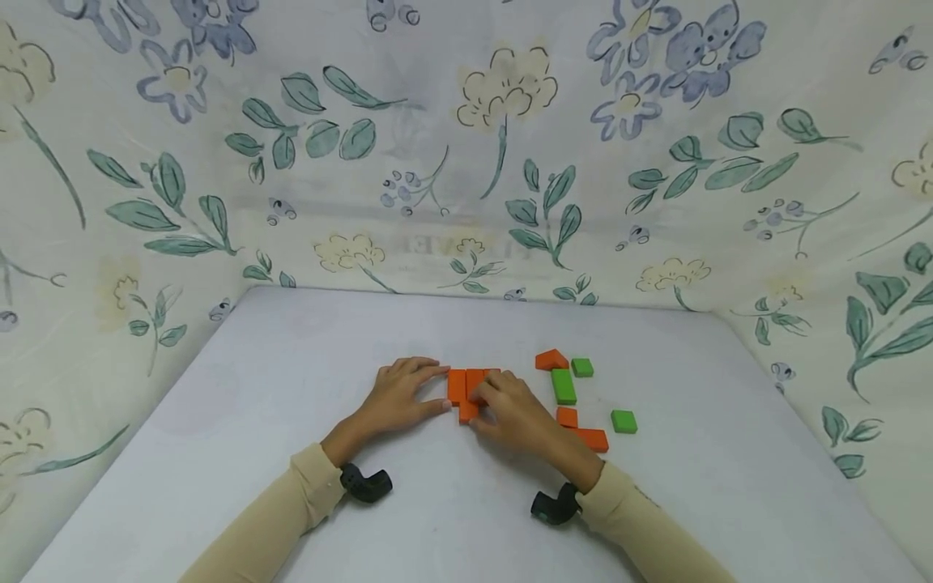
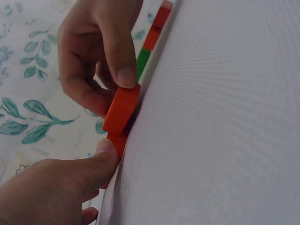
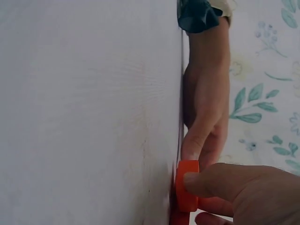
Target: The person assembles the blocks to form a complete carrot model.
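Several flat orange blocks lie side by side on the white table, between both hands. My left hand (image 1: 397,397) is at their left side, its thumb and index finger at the near and far ends of the leftmost orange block (image 1: 456,387). My right hand (image 1: 513,409) pinches a longer orange block (image 2: 123,108) beside it, thumb on the near end. That block sticks out nearer to me than its neighbour. Part of another orange block (image 1: 492,372) shows behind the right hand, which hides the rest.
Right of the hands lie a five-sided orange block (image 1: 551,360), a green rectangular block (image 1: 564,386), two small green blocks, a small orange block (image 1: 567,417) and a longer orange block (image 1: 592,440) partly behind the right wrist. Flower-patterned cloth (image 1: 466,162) stands around the white table (image 1: 328,324).
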Demonstrator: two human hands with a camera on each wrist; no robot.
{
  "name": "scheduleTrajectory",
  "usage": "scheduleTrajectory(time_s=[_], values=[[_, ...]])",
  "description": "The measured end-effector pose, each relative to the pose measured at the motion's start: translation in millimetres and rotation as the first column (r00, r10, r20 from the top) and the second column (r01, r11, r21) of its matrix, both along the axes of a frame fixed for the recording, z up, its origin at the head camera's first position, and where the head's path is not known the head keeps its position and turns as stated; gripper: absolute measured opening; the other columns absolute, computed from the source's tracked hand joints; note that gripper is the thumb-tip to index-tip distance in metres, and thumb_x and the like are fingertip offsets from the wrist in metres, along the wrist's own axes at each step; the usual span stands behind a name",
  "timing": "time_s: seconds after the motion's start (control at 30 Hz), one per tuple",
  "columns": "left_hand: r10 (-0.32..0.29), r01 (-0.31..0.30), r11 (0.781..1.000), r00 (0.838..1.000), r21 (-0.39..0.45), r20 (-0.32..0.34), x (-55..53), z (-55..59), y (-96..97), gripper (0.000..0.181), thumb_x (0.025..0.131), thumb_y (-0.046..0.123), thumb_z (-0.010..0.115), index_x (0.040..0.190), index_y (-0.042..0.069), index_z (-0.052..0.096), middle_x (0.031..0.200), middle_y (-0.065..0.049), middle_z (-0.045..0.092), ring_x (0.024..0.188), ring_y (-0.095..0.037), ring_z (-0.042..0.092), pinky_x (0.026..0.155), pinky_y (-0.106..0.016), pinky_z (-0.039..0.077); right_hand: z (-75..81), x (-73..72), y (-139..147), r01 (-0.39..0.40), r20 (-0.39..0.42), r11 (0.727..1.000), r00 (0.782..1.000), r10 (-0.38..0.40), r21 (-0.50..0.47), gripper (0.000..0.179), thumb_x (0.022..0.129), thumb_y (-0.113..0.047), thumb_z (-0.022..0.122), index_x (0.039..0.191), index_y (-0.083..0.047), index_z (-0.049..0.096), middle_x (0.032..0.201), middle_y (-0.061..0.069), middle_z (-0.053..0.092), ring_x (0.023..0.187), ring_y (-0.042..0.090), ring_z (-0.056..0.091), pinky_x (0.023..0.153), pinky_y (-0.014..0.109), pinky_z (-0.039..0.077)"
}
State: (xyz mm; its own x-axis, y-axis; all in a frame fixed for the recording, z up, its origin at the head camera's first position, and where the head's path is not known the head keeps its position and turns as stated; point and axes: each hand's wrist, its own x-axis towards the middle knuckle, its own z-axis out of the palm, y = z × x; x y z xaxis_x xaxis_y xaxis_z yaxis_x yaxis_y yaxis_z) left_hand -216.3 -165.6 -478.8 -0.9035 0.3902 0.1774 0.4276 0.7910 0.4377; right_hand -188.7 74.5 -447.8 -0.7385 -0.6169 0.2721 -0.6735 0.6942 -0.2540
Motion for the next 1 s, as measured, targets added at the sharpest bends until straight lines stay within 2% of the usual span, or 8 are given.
scheduleTrajectory(time_s=[0.17,0.43,0.63,0.83,1.0], values=[[0.01,-0.01,1.0,1.0,-0.013,0.007,0.3,-3.0,-0.7,0.064,0.089,0.056,0.068,0.144,0.026,0.056,0.147,-0.005,0.052,0.137,-0.031,0.043,0.101,-0.054,0.033,-4.1,-1.5,-0.3,-0.007,-0.03,1.0,1.0,0.007,0.007,0.026,0.085,-0.026,0.081,0.104,-0.014,0.068,0.099,-0.003,0.058,0.095,0.014,0.053,0.085,0.032,0.047],[-0.001,0.001,1.0,1.0,-0.003,-0.006,2.6,-2.3,-0.7,0.063,0.089,0.054,0.069,0.143,0.024,0.056,0.146,-0.006,0.053,0.136,-0.031,0.044,0.1,-0.054,0.034,-6.4,-0.4,-0.7,0.006,-0.021,1.0,1.0,-0.006,0.015,0.025,0.085,-0.025,0.081,0.104,-0.015,0.067,0.101,-0.005,0.058,0.095,0.013,0.054,0.084,0.032,0.046],[0.004,-0.004,1.0,1.0,-0.004,-0.016,0.7,-1.2,-0.6,0.063,0.089,0.054,0.068,0.143,0.024,0.057,0.145,-0.005,0.053,0.136,-0.031,0.044,0.1,-0.054,0.034,-6.5,-2.1,0.2,-0.004,-0.051,1.0,0.999,0.005,0.014,0.026,0.085,-0.025,0.081,0.104,-0.015,0.067,0.101,-0.005,0.058,0.094,0.013,0.052,0.084,0.031,0.045],[-0.004,0.004,1.0,1.0,-0.005,-0.011,-1.1,-3.3,-0.4,0.063,0.089,0.055,0.068,0.143,0.024,0.057,0.146,-0.005,0.053,0.136,-0.031,0.044,0.1,-0.054,0.034,-6.5,-2.0,0.6,0.006,-0.029,1.0,1.0,-0.005,0.03,0.027,0.085,-0.025,0.08,0.105,-0.015,0.066,0.102,-0.004,0.058,0.095,0.013,0.053,0.084,0.031,0.046],[-0.006,0.006,1.0,1.0,-0.003,-0.018,-1.6,-2.8,-0.3,0.063,0.089,0.055,0.067,0.143,0.024,0.057,0.145,-0.004,0.053,0.136,-0.03,0.044,0.1,-0.054,0.033,-5.4,-1.4,1.0,-0.002,-0.044,0.999,0.999,0.004,0.034,0.026,0.085,-0.024,0.08,0.105,-0.014,0.066,0.103,-0.003,0.058,0.096,0.013,0.053,0.086,0.032,0.047]])
